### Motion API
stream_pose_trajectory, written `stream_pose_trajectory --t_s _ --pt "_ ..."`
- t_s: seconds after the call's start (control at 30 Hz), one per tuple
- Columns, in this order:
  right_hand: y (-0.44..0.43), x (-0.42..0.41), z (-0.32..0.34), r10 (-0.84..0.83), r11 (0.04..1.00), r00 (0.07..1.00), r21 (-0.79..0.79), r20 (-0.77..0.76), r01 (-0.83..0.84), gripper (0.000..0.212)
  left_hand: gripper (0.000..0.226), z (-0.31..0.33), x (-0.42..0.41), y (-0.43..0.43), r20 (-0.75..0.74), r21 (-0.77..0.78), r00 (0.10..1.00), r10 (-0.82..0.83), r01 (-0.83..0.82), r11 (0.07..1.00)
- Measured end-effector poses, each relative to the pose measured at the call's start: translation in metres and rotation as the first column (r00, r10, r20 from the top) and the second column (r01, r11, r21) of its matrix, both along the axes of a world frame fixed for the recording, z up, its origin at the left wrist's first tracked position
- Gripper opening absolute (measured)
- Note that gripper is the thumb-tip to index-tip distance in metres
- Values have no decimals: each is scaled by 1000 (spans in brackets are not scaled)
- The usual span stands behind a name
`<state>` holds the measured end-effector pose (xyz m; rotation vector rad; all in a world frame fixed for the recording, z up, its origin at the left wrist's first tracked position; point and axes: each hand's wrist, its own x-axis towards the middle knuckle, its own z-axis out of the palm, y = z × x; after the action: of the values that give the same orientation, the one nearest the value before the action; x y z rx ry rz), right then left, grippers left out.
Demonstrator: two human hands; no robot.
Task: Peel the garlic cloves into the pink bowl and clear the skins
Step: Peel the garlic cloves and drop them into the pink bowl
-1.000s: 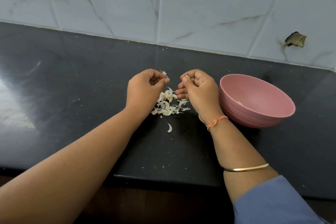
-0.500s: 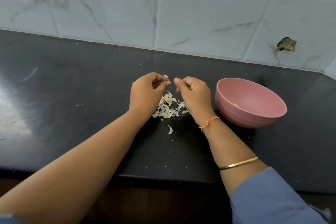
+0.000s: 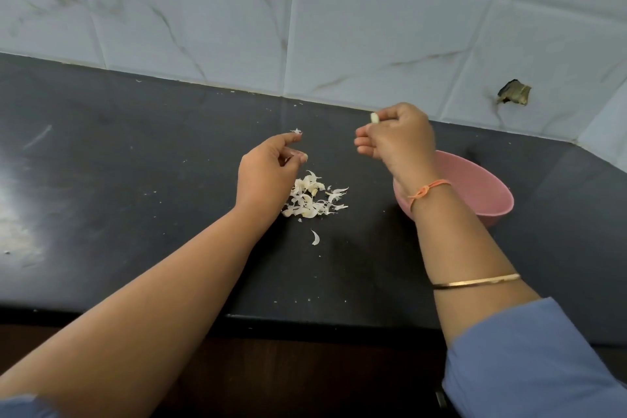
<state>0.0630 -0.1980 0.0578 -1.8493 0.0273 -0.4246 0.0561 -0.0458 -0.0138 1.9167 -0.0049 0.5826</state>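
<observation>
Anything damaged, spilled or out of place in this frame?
Yes. The tiled wall has a broken hole at right, beyond the pink bowl. One garlic skin lies apart from the skin pile on the black counter, nearer its front edge. A scrap clings to the left hand's index fingertip.

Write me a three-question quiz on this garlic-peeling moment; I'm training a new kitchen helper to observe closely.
1. True or false: the right hand pinches a peeled garlic clove.
2. Where does the pile of skins lie relative to the pink bowl? A) inside it B) on the countertop, to the person's left of it C) behind it
3. What small thing clings to the left hand?
Key: 1 true; 2 B; 3 a small bit of skin.
</observation>
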Motion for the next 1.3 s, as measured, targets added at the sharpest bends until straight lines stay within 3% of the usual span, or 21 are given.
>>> stream_pose_trajectory --t_s 0.13,0.23,0.33,0.43,0.57,0.63,0.73,0.83,0.97,1.1,1.3 --pt "-24 5 1 -141 948 989 -292 -37 125 18 18 -1 -2 -1 -30 0 999 -14 14 1000" --pt "-42 1 5 -293 804 954 -555 -56 214 12 4 -2 -3 -2 -42 17 999 -26 26 1000" --pt "-52 -3 6 -378 714 918 -669 -121 206 14 5 -3 -3 -1 -43 21 998 -34 35 999" --pt "-56 -2 3 -393 704 892 -697 -223 136 24 9 -4 -2 -1 -40 14 998 -53 53 998" --pt "-56 -4 0 -407 673 875 -733 -261 94 11 12 -4 -1 -1 -37 -1 997 -61 61 998" --pt "-56 -3 -4 -414 658 902 -724 -119 206 11 13 -4 -1 -1 -41 -9 997 -62 62 998" --pt "-47 -6 -2 -342 708 916 -584 208 397 14 13 -3 -1 0 -62 7 997 -49 49 999" --pt "-25 -10 4 -227 753 912 -533 341 386 6 16 -3 0 1 -75 11 997 -24 25 1000" --pt "8 -11 -10 -25 810 981 -571 194 134 10 25 -5 2 1 -60 -14 998 -21 20 1000" --pt "29 -7 -42 73 720 992 -683 -104 -125 21 29 -7 2 1 -48 1 999 -26 26 1000" --pt "35 -6 -58 71 649 990 -748 -122 -139 14 44 -6 1 0 -41 3 999 -29 29 1000"
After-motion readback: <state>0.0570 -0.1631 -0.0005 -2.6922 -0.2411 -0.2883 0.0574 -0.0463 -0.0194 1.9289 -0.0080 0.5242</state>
